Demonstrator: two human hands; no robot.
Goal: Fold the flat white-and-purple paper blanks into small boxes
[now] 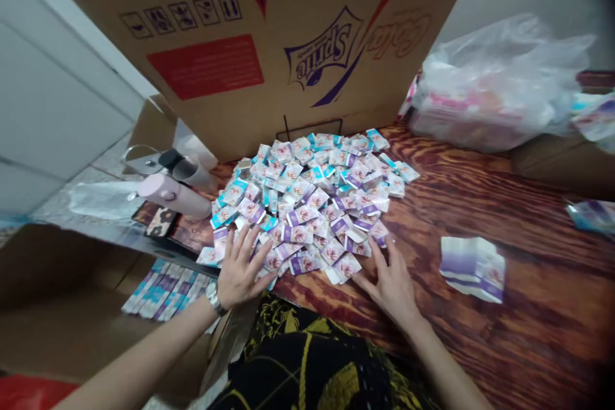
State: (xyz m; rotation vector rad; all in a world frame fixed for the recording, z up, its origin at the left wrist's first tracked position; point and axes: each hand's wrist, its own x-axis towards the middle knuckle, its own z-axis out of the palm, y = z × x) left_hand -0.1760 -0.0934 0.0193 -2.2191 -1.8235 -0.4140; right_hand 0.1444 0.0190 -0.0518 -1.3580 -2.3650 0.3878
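A large heap of small printed boxes, white with purple or turquoise ends, covers the middle of the wood-grain table. My left hand, with a watch on its wrist, lies with spread fingers on the heap's near left edge. On the near right edge rests my right hand, its fingers apart and touching the outermost boxes. Neither hand grips anything. To the right, a small stack of flat purple-and-white cartons lies on the table.
Behind the heap stands a big cardboard box with Sprite print. A pink bottle and a grey cup are at the left. Below left, an open carton holds rows of boxes. Plastic bags sit back right.
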